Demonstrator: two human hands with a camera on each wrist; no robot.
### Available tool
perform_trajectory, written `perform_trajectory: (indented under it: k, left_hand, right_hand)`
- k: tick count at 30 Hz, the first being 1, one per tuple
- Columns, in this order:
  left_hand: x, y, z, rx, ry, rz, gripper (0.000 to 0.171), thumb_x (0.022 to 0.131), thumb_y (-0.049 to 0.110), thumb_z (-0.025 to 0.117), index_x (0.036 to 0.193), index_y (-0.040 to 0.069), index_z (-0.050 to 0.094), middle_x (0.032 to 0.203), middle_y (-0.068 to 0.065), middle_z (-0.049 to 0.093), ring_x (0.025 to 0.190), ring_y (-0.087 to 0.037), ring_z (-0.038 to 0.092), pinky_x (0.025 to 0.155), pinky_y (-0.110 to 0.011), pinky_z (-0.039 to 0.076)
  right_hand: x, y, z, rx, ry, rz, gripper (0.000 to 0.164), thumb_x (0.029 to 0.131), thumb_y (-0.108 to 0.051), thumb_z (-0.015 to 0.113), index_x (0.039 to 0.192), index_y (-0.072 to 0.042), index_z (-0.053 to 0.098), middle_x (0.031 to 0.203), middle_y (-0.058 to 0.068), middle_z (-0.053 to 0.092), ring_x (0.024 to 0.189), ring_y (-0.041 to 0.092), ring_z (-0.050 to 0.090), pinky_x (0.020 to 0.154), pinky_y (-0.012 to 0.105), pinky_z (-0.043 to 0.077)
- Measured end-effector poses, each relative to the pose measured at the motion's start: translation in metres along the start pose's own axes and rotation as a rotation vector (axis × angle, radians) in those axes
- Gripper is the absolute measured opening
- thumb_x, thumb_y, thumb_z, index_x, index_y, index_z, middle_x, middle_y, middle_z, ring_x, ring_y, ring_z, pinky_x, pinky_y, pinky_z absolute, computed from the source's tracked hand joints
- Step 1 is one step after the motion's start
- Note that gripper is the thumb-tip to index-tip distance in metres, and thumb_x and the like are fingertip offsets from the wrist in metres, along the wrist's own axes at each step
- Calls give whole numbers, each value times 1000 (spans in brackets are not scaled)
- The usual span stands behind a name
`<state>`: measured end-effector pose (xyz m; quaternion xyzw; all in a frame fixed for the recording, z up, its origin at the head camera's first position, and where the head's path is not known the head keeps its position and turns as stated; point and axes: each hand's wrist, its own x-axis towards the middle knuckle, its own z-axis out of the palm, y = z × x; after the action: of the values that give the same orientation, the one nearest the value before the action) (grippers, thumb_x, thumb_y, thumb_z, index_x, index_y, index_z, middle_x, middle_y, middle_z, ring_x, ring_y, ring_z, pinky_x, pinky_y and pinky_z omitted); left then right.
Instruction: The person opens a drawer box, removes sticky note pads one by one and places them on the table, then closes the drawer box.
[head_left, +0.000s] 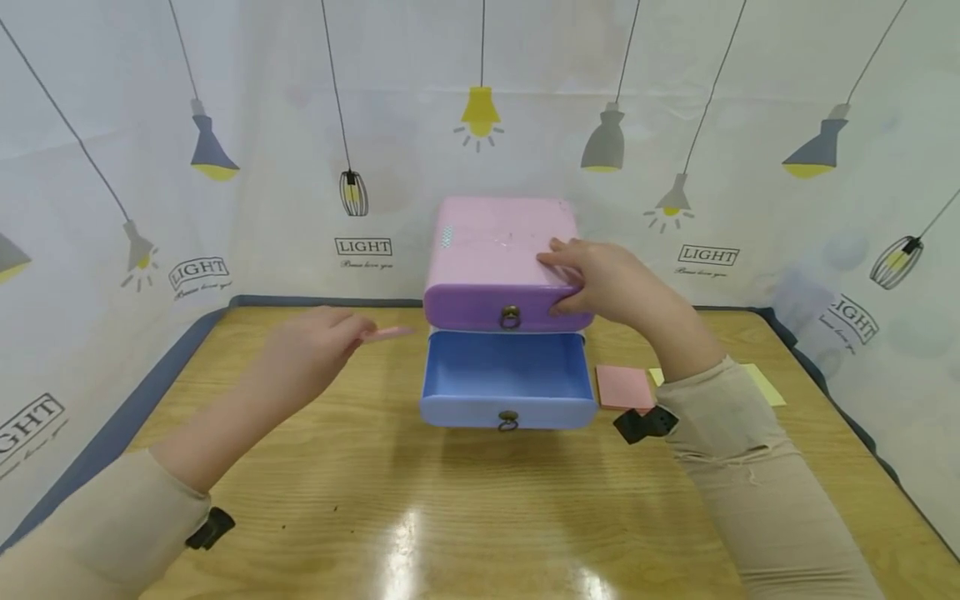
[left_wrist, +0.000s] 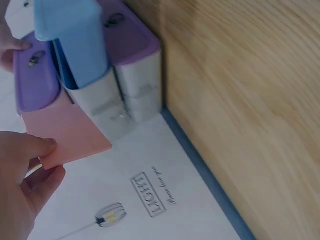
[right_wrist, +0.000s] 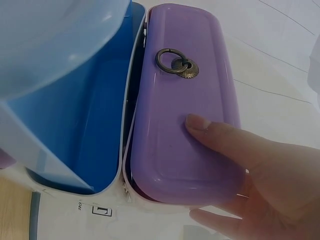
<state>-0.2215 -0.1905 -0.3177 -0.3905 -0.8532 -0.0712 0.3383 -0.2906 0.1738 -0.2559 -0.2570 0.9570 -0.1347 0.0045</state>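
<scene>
My left hand pinches a pink sticky-note pad between thumb and fingers, left of a small drawer cabinet. The cabinet has a pale pink top. Its middle light blue drawer is pulled out, and the inside that shows holds nothing. Above it the purple drawer is closed or nearly so. My right hand grips the cabinet's upper right corner, thumb on the purple front and fingers over the top. Another purple drawer shows below the blue one in the left wrist view.
On the wooden table, right of the cabinet, lies a pink sticky-note pad. Yellow paper is partly hidden behind my right forearm. A white sheet printed with lamps stands behind the cabinet and at both sides.
</scene>
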Motion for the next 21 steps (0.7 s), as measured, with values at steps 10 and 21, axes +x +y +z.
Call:
perform_trajectory:
  k: [10,21]
  left_hand:
    - [-33,-30,11,147,-192,-14,22,77,-10,73,86,3,58,71,-8,58,52,-20,48,40,-31,39]
    - [-62,-56,31,196,-532,-68,24,80,-9,71,98,3,61,84,-10,64,67,-26,61,52,-38,52]
  right_hand:
    - [0,0,0,-7,-1,-9,75,79,-22,82,145,-10,47,155,13,31,143,35,25,114,50,23]
    - [-1,3,1,-13,5,-13,76,79,-23,82,146,-12,47,156,11,30,143,33,24,115,49,22]
